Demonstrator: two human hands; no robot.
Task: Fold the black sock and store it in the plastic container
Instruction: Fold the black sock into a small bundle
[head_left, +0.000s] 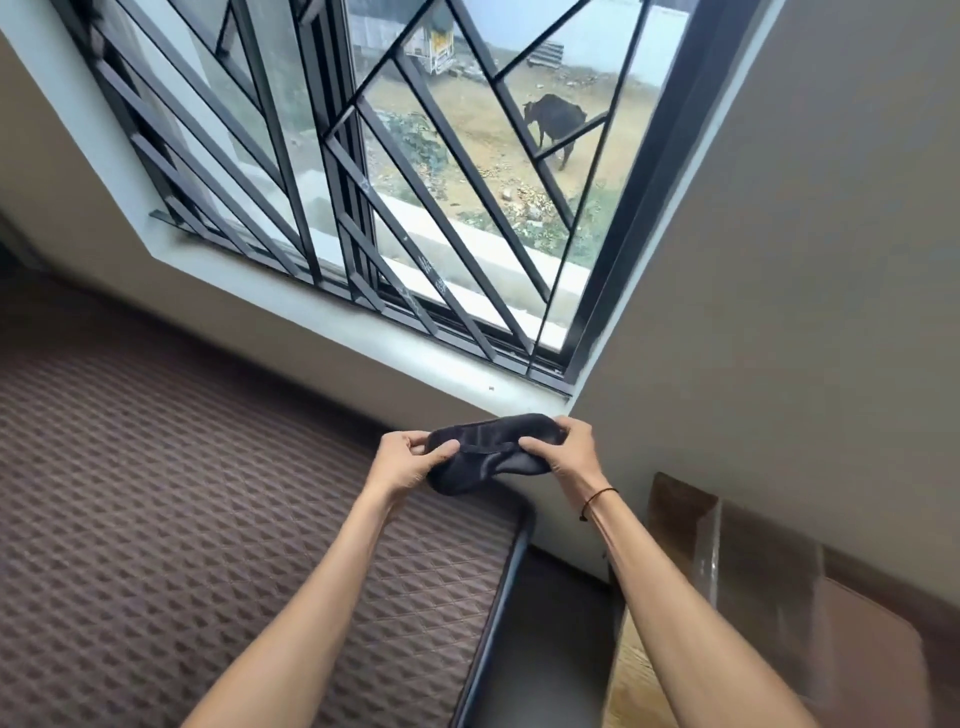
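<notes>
Head view: the soft black fabric sock (491, 452) is pinched at either end by the left hand (410, 462) and right hand (569, 449); edges should be aligned squarely before doubling.

A mattress (182, 519) fills the lower left of the view, running from the left edge toward the corner of the room. Its top is covered in brown fabric quilted in a small repeating raised pattern. A dark piped edge (498, 597) runs down its right side and rounds off at the corner nearest the wall. Nothing rests on the visible stretch of the mattress top. Right of that edge, a narrow, shadowed gap (550, 649) separates the mattress from a light wooden surface (631, 675) at the lower right. Brown cardboard (779, 561), partly wrapped in clear plastic, stands on or behind that wooden surface, close against the wall.
</notes>
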